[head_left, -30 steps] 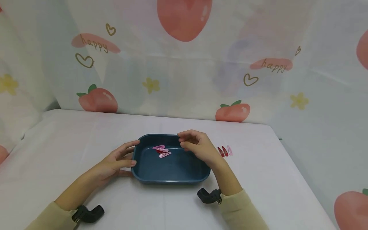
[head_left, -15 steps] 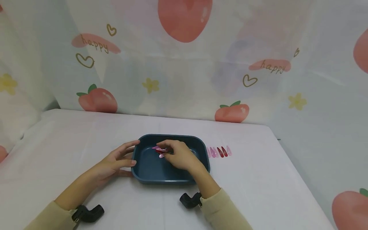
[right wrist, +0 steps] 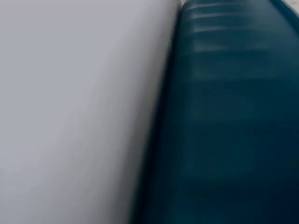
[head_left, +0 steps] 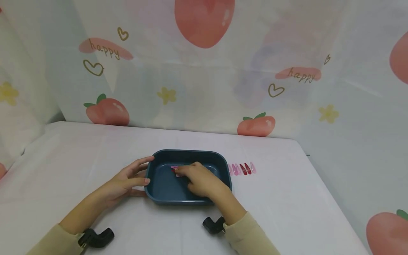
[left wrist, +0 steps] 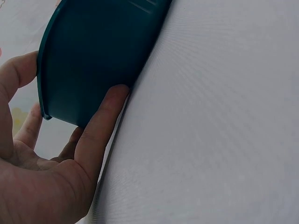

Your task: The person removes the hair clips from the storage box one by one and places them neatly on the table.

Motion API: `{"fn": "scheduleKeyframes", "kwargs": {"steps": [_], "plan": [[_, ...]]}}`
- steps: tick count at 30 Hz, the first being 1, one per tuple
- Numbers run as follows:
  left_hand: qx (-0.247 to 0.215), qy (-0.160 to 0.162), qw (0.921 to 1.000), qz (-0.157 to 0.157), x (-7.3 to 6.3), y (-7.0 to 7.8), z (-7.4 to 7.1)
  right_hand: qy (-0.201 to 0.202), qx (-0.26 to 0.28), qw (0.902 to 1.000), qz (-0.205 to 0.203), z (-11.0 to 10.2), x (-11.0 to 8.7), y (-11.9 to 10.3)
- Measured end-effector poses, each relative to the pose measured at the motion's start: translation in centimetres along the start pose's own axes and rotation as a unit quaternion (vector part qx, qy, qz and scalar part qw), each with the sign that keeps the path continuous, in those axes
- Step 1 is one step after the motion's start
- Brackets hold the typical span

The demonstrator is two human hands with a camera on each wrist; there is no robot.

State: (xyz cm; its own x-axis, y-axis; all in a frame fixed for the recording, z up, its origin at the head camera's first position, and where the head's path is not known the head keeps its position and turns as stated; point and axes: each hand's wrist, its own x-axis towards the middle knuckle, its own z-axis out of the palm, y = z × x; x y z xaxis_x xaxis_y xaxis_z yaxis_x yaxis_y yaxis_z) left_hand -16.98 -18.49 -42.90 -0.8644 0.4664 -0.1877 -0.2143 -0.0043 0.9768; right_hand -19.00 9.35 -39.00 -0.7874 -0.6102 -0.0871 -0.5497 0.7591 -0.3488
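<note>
In the head view, a dark blue tray (head_left: 169,193) stands on the white table, with a few pink and red snap hair clips (head_left: 173,167) lying inside toward its left. My right hand (head_left: 202,180) reaches into the tray. Its index finger stretches out onto the clips and partly covers them, while the thumb sits apart, lower down. At the tray's left end is my left hand (head_left: 124,180), fingers spread and touching the rim and outer wall. The left wrist view has these fingers (left wrist: 100,126) against the tray's side wall. The right wrist view shows only the tray's outer side (right wrist: 224,116) and tablecloth.
Just right of the tray, several pink and red hair clips (head_left: 245,169) lie side by side in a row on the table (head_left: 287,198). A patterned cloth (head_left: 197,81) hangs behind. Black wrist-camera mounts (head_left: 97,238) stick out at both sleeves.
My right hand moved from the tray's right rim left to the clips inside, then its index finger straightened over them, thumb apart. The row outside came into fuller view. My left hand stayed put.
</note>
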Motion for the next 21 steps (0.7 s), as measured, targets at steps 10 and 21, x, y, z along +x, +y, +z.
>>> {"fn": "scheduleKeyframes", "kwargs": {"steps": [10,21], "plan": [[0.002,0.007,1.0,-0.001,0.0,-0.2,0.1,-0.024,-0.038,0.999,-0.006,-1.0,-1.7,0.9],[0.009,0.003,0.9999,0.012,-0.2,0.2,0.3,0.059,0.004,0.9982,-0.01,-1.6,-1.8,1.8]]}}
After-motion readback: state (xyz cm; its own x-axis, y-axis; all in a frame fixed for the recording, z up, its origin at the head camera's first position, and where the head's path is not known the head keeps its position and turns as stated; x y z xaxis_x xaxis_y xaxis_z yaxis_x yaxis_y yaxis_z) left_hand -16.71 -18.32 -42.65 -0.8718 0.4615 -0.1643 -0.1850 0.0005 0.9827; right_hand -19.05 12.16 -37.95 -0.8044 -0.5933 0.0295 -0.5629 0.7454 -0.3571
